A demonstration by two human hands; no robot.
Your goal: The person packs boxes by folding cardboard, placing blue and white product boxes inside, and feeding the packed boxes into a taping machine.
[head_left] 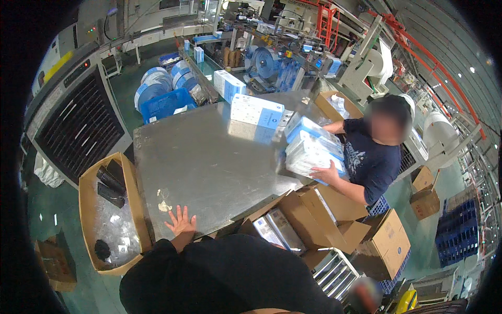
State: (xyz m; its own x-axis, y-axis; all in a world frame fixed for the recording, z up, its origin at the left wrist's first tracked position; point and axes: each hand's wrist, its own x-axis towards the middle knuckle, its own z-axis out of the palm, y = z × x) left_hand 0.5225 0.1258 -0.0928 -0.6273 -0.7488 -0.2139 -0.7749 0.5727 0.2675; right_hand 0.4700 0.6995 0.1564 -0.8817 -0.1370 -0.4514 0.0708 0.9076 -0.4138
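My left hand (181, 222) lies flat with fingers spread on the near edge of a metal table (204, 162), close to a pale worn patch on its top. It holds nothing. My right hand does not show; my dark clothing fills the lower middle. Across the table at the right, a co-worker in a dark shirt (377, 162) holds several white-and-blue packs (314, 149) between both hands, above the table's right side. Another white-and-blue pack (256, 111) stands on the table's far part, with one more pack (228, 86) behind it.
An open carton of clear plastic scraps (117, 230) stands left of the table. Open cartons (314, 212), one with packs inside, sit at the right near a roller conveyor (337, 275). A blue crate (167, 104) and film rolls (152, 86) lie beyond, before machinery.
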